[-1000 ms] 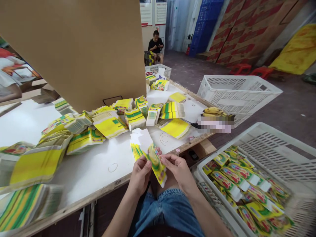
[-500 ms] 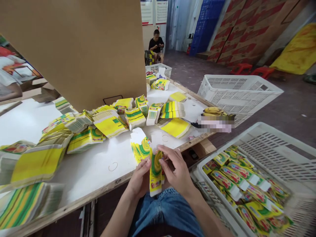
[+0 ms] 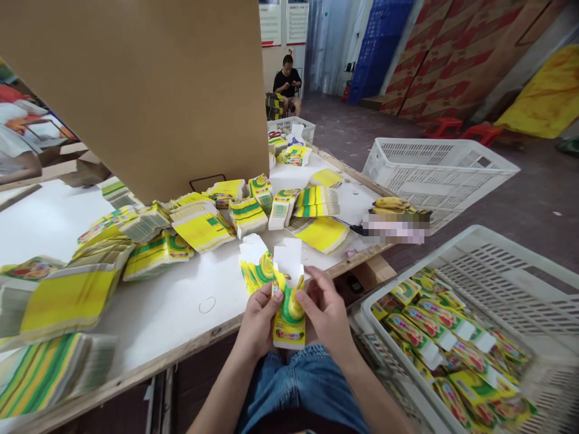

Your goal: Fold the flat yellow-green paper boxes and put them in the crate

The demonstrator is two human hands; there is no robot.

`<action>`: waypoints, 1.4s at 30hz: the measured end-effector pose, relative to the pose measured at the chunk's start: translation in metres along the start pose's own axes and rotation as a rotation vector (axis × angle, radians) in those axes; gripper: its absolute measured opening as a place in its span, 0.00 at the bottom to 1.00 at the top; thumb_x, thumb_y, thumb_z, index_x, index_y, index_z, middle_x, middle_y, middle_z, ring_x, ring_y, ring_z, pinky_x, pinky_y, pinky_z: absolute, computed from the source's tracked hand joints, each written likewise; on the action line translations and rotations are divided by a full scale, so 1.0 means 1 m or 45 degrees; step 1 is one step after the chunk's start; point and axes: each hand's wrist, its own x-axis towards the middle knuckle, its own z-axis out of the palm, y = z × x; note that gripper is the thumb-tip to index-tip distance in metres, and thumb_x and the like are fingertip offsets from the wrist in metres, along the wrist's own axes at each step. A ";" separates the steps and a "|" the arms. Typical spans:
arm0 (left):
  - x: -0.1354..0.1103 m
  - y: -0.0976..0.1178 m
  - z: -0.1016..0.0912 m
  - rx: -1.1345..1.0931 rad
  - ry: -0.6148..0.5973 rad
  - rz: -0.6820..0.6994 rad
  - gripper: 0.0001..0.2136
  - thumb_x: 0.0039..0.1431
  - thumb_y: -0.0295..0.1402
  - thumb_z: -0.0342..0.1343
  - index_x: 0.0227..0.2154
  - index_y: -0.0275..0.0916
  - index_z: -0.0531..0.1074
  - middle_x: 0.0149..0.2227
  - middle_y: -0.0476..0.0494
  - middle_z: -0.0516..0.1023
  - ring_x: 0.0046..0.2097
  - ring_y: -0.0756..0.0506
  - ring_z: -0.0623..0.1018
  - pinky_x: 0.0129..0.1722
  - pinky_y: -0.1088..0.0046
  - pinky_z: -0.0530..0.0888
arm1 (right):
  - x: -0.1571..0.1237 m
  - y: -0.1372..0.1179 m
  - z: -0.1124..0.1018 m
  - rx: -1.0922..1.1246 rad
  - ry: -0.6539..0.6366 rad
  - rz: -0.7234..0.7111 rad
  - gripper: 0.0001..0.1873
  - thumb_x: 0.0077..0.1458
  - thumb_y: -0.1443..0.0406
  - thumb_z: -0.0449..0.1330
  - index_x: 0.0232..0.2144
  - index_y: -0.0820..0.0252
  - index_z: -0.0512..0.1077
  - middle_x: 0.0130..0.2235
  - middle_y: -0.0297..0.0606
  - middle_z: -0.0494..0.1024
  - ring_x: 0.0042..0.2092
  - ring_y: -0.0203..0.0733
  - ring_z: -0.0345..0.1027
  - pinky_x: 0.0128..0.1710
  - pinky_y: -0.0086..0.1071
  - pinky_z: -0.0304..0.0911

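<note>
My left hand (image 3: 257, 322) and my right hand (image 3: 326, 313) both grip one small yellow and green carton (image 3: 288, 304), held upright over my lap at the table's near edge. Its white top flaps stand open. My left hand pinches the left side, my right hand the right side. Just behind it a small stack of flat cartons (image 3: 254, 265) leans on the white table (image 3: 181, 307). To my right a white crate (image 3: 497, 271) holds several folded cartons (image 3: 434, 343).
Piles of flat yellow carton blanks (image 3: 199, 226) cover the table's left and middle. A large brown cardboard sheet (image 3: 145, 90) stands behind them. An empty white crate (image 3: 434, 172) sits further right. A person (image 3: 286, 84) sits in the background. Bananas (image 3: 391, 205) lie at the table's right end.
The carton has been turned from tilted and flat to upright and opened into a box shape between both hands, its white flaps now pointing up.
</note>
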 end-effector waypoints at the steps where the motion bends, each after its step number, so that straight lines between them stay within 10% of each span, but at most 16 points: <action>1: 0.002 -0.003 -0.001 0.038 0.038 0.053 0.15 0.50 0.37 0.66 0.40 0.35 0.75 0.35 0.43 0.83 0.38 0.43 0.81 0.38 0.69 0.76 | -0.003 0.001 0.001 -0.045 -0.050 0.022 0.13 0.57 0.57 0.60 0.41 0.57 0.73 0.35 0.37 0.75 0.37 0.42 0.69 0.37 0.31 0.66; 5: 0.003 -0.012 -0.005 0.225 0.106 0.191 0.17 0.54 0.39 0.63 0.44 0.38 0.69 0.37 0.44 0.82 0.39 0.44 0.81 0.38 0.70 0.76 | -0.004 0.006 0.000 -0.171 -0.063 0.106 0.13 0.57 0.56 0.60 0.27 0.59 0.72 0.27 0.35 0.74 0.31 0.40 0.67 0.32 0.30 0.65; 11: -0.007 0.004 -0.005 0.360 -0.075 0.262 0.28 0.58 0.35 0.60 0.58 0.49 0.53 0.45 0.43 0.79 0.41 0.46 0.80 0.42 0.70 0.75 | 0.005 0.003 -0.009 0.124 -0.133 0.101 0.24 0.57 0.58 0.60 0.54 0.54 0.63 0.41 0.39 0.77 0.36 0.41 0.72 0.36 0.32 0.69; 22: -0.014 0.011 -0.013 0.274 -0.353 0.072 0.23 0.56 0.32 0.62 0.54 0.44 0.62 0.40 0.43 0.80 0.40 0.44 0.80 0.38 0.72 0.73 | 0.013 -0.009 -0.026 -0.120 -0.364 -0.072 0.15 0.62 0.57 0.54 0.27 0.59 0.71 0.28 0.35 0.72 0.32 0.39 0.66 0.34 0.30 0.62; 30: -0.010 0.005 -0.017 0.364 -0.299 0.087 0.22 0.56 0.33 0.61 0.54 0.43 0.65 0.44 0.40 0.80 0.41 0.43 0.80 0.40 0.70 0.74 | 0.016 -0.009 -0.030 -0.050 -0.130 0.018 0.17 0.61 0.53 0.56 0.44 0.58 0.74 0.38 0.41 0.78 0.41 0.44 0.71 0.42 0.35 0.66; 35: -0.008 0.002 -0.014 0.551 -0.250 0.143 0.20 0.59 0.34 0.59 0.54 0.42 0.64 0.47 0.39 0.79 0.40 0.44 0.80 0.38 0.71 0.74 | 0.019 -0.011 -0.036 -0.276 -0.465 0.218 0.19 0.55 0.60 0.60 0.48 0.60 0.71 0.26 0.30 0.70 0.28 0.37 0.65 0.29 0.29 0.61; 42: -0.007 0.004 -0.012 0.535 -0.309 0.110 0.23 0.61 0.34 0.57 0.58 0.43 0.62 0.52 0.37 0.76 0.50 0.41 0.77 0.47 0.66 0.73 | 0.017 -0.013 -0.026 -0.657 -0.429 0.108 0.16 0.53 0.68 0.56 0.45 0.58 0.65 0.20 0.22 0.57 0.23 0.35 0.57 0.27 0.28 0.53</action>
